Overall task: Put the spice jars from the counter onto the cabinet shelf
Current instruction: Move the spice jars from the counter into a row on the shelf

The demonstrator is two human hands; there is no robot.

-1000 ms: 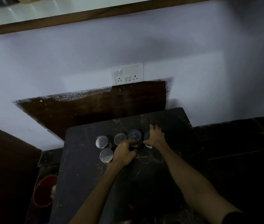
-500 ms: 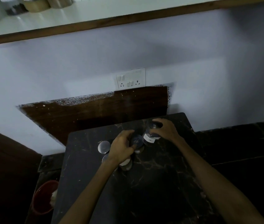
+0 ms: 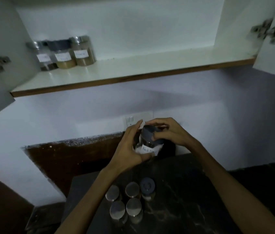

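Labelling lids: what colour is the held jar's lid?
Dark grey-blue lid, head view.

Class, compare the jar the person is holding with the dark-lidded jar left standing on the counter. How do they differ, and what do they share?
1. The held jar is lifted off the counter between the left hand and right hand; the counter jar stands untouched.
2. The held jar is tilted; the counter jar is upright.
3. The held jar's white handwritten label shows; the counter jar's cannot be seen.
Both have dark lids.

Both arms raised, left hand (image 3: 128, 147) and right hand (image 3: 170, 132) curled.
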